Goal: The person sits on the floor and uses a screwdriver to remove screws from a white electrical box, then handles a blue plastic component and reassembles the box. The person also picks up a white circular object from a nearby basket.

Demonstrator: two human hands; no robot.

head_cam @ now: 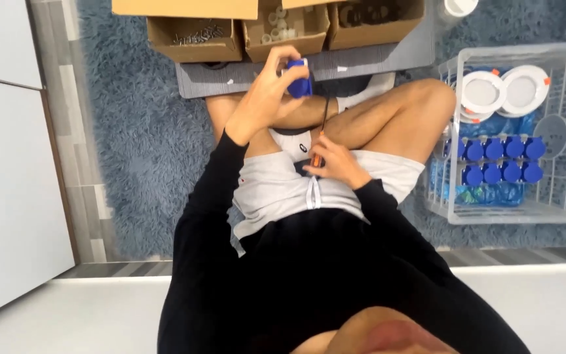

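I sit cross-legged on a blue-grey rug. My left hand is raised in front of me and closed around a small blue block-shaped part with a white end. My right hand rests low in my lap, gripping a thin screwdriver with an orange and dark handle; its shaft points up toward the blue part without touching it. Black sleeves cover both arms.
Three open cardboard boxes with small parts stand ahead on a grey mat. At my right is a clear plastic crate holding several blue parts and white round fittings. A white panel lies at the left.
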